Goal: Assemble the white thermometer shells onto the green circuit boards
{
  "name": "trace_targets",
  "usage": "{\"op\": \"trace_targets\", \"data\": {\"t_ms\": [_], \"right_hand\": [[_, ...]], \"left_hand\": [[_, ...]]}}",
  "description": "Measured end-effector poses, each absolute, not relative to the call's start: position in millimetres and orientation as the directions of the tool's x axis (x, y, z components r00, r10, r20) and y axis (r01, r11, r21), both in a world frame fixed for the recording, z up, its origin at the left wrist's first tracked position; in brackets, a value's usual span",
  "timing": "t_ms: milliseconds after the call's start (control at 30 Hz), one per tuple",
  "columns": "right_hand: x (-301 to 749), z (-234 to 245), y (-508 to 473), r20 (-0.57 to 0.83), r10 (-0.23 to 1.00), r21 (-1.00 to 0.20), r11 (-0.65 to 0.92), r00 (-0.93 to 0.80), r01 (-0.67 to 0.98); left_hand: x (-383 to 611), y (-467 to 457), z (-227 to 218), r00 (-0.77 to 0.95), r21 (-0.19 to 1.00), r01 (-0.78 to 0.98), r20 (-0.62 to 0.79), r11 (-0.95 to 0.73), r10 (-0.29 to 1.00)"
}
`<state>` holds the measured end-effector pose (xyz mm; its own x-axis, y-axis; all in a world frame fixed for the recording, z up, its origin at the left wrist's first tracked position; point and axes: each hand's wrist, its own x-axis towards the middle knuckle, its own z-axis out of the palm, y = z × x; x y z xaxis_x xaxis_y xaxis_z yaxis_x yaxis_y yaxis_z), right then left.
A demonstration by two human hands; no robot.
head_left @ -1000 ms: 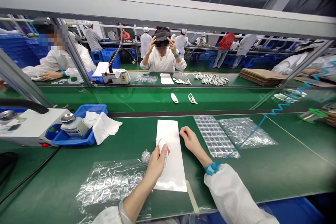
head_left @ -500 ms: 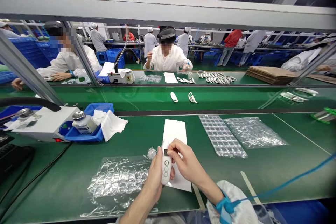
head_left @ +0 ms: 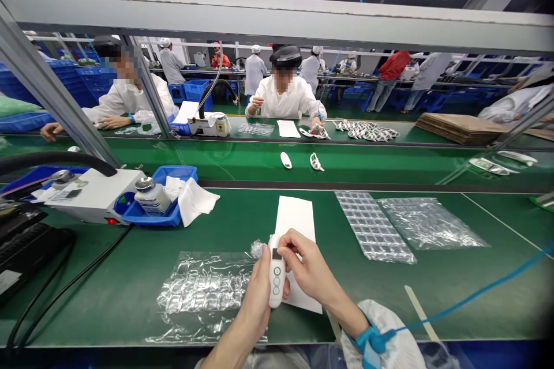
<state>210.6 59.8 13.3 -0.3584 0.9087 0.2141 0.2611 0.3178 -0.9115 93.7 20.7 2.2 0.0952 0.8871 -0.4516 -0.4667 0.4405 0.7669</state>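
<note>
A white handheld device with a small dark screen and round buttons stands nearly upright, held by my left hand with the fingers wrapped round its side and back. Thumb and forefinger of my right hand are pinched together at the dark screen. Whether anything thin is between those fingertips is hidden. Under and behind the device lies a white paper sheet. A crumpled bit of clear plastic sits just beyond my left hand. Clear plastic packaging is spread to the left.
At right lie a clear blister tray and a clear bag. A blue bin holds a metal-capped bottle, beside a white box. White shells rest on the green strip ahead. A blue wrist cord trails right.
My view has turned slightly left. Both hands keep nearly the same hold on the device. The co-worker opposite has lowered a hand to the white parts on their bench.
</note>
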Motion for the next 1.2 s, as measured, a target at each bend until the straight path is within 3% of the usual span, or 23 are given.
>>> {"op": "trace_targets", "data": {"t_ms": [367,667,1200], "right_hand": [[207.8,14.7,57.9,0.222,0.910,-0.917,0.318,-0.351,0.242],[207.5,14.1,52.1,0.242,0.934,-0.969,0.247,-0.262,-0.016],[150.3,27.7,37.0,0.087,0.868,-0.986,0.145,-0.489,0.082]], "left_hand": [[92.7,18.9,1.4,0.098,0.768,-0.485,-0.427,0.417,0.899],[75.2,17.9,2.9,0.110,0.671,-0.636,-0.409,0.380,0.906],[34.1,-9.6,4.2,0.030,0.680,-0.654,-0.414,0.331,0.910]]}}
